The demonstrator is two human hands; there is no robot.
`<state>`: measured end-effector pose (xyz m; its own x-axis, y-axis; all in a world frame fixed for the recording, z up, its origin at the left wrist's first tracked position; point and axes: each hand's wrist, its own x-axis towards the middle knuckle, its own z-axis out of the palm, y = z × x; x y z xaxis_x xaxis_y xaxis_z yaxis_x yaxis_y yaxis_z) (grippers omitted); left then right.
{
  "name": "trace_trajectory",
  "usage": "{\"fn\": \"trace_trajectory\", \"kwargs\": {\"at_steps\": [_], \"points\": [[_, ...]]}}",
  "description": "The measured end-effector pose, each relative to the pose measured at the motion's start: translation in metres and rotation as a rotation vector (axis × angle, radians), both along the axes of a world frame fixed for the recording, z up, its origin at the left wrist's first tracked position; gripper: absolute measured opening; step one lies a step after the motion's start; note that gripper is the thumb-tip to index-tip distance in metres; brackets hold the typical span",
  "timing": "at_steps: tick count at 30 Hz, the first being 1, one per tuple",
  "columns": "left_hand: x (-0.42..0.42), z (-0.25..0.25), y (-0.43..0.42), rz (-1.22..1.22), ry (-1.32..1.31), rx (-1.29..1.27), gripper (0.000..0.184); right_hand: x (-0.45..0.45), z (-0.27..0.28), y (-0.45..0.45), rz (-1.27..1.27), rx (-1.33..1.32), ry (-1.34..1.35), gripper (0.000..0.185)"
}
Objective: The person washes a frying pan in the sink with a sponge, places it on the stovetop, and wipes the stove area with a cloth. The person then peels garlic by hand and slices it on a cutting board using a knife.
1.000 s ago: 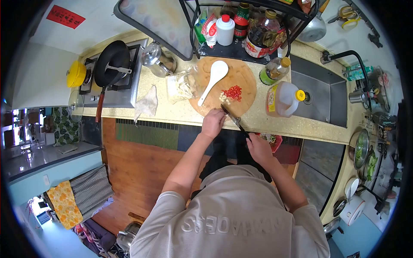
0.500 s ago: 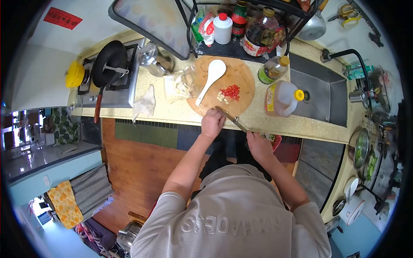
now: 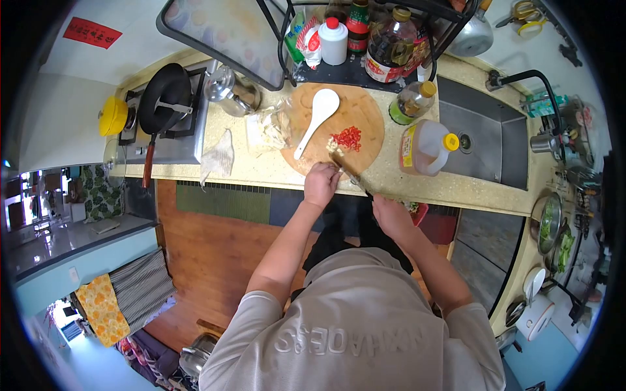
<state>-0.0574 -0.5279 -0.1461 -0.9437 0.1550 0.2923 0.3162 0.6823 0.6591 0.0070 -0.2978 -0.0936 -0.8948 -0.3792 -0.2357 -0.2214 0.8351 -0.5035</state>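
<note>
My right hand (image 3: 392, 216) is closed round the handle of a knife (image 3: 352, 177). The blade slants up and left over the front of a round wooden cutting board (image 3: 370, 124), its tip beside small pale chopped pieces (image 3: 333, 146) that look like garlic. My left hand (image 3: 321, 184) has its fingers curled at the board's front edge, close against the blade; whatever they pinch is hidden. Chopped red pieces (image 3: 348, 138), apparently chili, lie in a pile behind the pale ones. A white rice paddle (image 3: 318, 120) rests across the board's left side.
Left of the board lie a clear plastic bag (image 3: 267, 132) and a cloth (image 3: 218, 156); a metal pot (image 3: 228, 91) stands behind. A wok (image 3: 163, 98) sits on the stove. On the right are a bottle (image 3: 412, 104), a large jug (image 3: 425, 150) and the sink (image 3: 486, 146).
The knife has turned so that its tip points farther up the board, near the pale pieces. My left hand has stayed almost in place at the edge.
</note>
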Motion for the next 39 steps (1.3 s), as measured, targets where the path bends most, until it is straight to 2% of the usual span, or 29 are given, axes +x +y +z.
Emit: {"fn": "trace_trajectory", "kwargs": {"at_steps": [6,8,12,15,21,25,31,33,39], "points": [[0.007,0.0,0.003,0.073,-0.019,-0.027,0.011,-0.006,-0.012,-0.006,-0.005,0.063,-0.036,0.015],[0.007,0.002,0.004,0.11,-0.053,-0.055,0.013,-0.003,-0.01,-0.006,-0.013,0.026,0.07,0.014],[0.006,0.009,0.004,0.119,0.006,0.022,0.015,0.004,-0.009,-0.006,-0.021,0.047,0.11,0.014],[0.003,0.004,-0.002,-0.013,0.064,0.052,0.013,0.004,-0.013,-0.006,-0.007,0.045,0.109,0.014],[0.002,-0.001,0.002,-0.03,0.021,0.053,0.007,0.0,-0.009,-0.009,-0.024,0.013,0.045,0.013],[0.003,-0.004,0.0,-0.013,0.039,0.03,0.004,-0.01,-0.016,-0.023,-0.083,0.133,-0.083,0.011],[0.005,0.003,0.002,0.092,-0.012,0.018,0.01,-0.012,-0.005,-0.021,-0.015,0.088,-0.043,0.013],[0.004,0.004,0.001,0.107,-0.008,0.036,0.01,-0.011,-0.003,-0.019,-0.048,-0.013,0.001,0.017],[0.002,0.005,-0.003,0.062,-0.084,0.024,0.006,-0.014,0.003,-0.02,-0.005,-0.023,-0.008,0.015]]}}
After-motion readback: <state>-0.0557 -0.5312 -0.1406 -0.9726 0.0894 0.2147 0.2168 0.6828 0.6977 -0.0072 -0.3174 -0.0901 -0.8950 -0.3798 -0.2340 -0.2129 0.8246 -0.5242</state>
